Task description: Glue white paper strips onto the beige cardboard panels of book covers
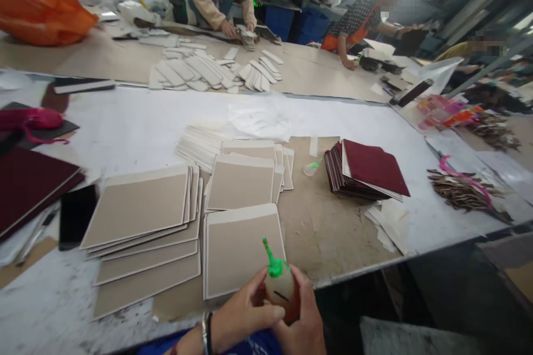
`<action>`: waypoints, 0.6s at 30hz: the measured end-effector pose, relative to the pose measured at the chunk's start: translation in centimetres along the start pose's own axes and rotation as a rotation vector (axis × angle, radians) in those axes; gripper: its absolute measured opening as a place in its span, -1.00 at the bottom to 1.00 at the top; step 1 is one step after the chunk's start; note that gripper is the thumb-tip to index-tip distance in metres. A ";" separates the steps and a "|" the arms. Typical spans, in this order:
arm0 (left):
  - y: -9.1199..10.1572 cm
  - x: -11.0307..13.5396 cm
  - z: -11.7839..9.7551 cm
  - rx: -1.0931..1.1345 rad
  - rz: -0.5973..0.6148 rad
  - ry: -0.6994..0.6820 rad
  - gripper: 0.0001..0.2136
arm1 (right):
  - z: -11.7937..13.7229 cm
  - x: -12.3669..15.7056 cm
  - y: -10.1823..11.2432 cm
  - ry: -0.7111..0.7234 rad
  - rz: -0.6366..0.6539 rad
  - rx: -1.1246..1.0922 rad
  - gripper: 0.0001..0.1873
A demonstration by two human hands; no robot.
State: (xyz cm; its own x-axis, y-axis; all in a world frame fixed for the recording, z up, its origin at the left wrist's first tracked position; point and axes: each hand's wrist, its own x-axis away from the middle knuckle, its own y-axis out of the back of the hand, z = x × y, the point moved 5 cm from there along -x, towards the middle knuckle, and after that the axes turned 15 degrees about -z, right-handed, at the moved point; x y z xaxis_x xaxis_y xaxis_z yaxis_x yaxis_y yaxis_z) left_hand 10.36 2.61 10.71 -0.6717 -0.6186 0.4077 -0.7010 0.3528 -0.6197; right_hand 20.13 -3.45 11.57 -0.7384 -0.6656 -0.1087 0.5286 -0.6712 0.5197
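Both of my hands are wrapped round a squeeze bottle (278,288) with a bright green nozzle that points up and away from me. My left hand (254,308) grips it from the left, thumb across its front. From the right, my right hand (306,310) closes round its other side. The bottle is held at the table's front edge, in front of a stack of beige panels with pale borders (244,249). More such panels lie in a fanned stack (137,199) to the left and another stack (241,180) behind.
A pile of maroon panels (370,166) stands right of centre, near a small green-tipped bottle (310,168). A black phone (78,216) lies at left. Brown strips tied with pink (462,188) lie far right. Across the table, co-workers handle pieces near white cut shapes (200,69).
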 end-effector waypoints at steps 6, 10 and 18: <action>-3.4 0.9 0.3 0.101 -0.111 -0.042 -0.45 | -0.6 -0.2 2.3 -0.002 0.028 -0.161 -0.28; -4.2 2.0 0.9 0.189 -0.199 -0.086 -0.52 | -1.0 -0.6 2.7 -0.112 0.076 -0.259 -0.23; -2.7 3.4 2.5 -0.257 -0.305 -0.068 -0.35 | -4.3 -0.7 1.7 -0.490 0.278 -0.590 -0.25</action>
State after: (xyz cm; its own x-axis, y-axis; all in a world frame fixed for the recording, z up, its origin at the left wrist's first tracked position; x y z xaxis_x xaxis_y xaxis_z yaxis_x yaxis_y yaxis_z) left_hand 10.62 -2.21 12.07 -0.4125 -0.7639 0.4963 -0.9085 0.3050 -0.2856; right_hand 23.40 -5.54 8.88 -0.5750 -0.7066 0.4125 0.7522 -0.6549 -0.0733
